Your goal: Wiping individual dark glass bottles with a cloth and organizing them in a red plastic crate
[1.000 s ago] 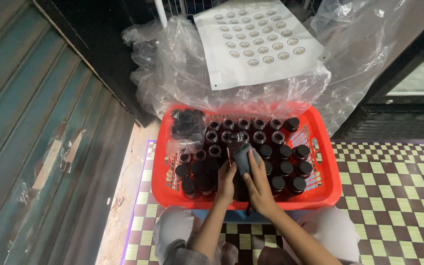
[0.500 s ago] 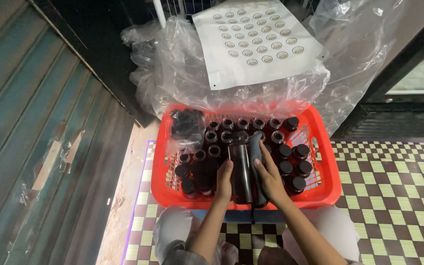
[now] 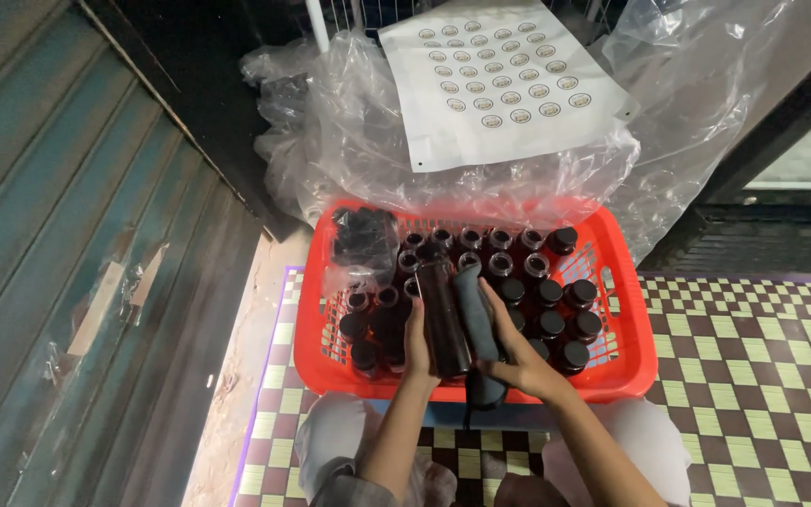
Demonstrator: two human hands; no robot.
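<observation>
My left hand (image 3: 417, 345) grips a tall dark-brown bottle (image 3: 445, 314) without a cap, tilted over a red plastic basket (image 3: 633, 374). My right hand (image 3: 520, 361) holds a grey cylindrical tool (image 3: 474, 305) pressed along the bottle's right side; a dark cord or strap hangs from its lower end. The basket is filled with several small dark bottles (image 3: 556, 310) standing upright; some wear black caps and others are uncapped. A clear bag of black caps (image 3: 364, 237) lies in the basket's far-left corner.
A white sheet of round stickers (image 3: 499, 80) rests on crumpled clear plastic bags (image 3: 349, 141) behind the basket. A teal metal shutter (image 3: 49, 235) runs along the left. A checkered mat (image 3: 753, 366) covers the floor; my knees (image 3: 330, 441) are below the basket.
The bottle and grey tool, held low among the basket's bottles a second ago, now lie side by side and more stretched out. My hands have slid toward their near ends.
</observation>
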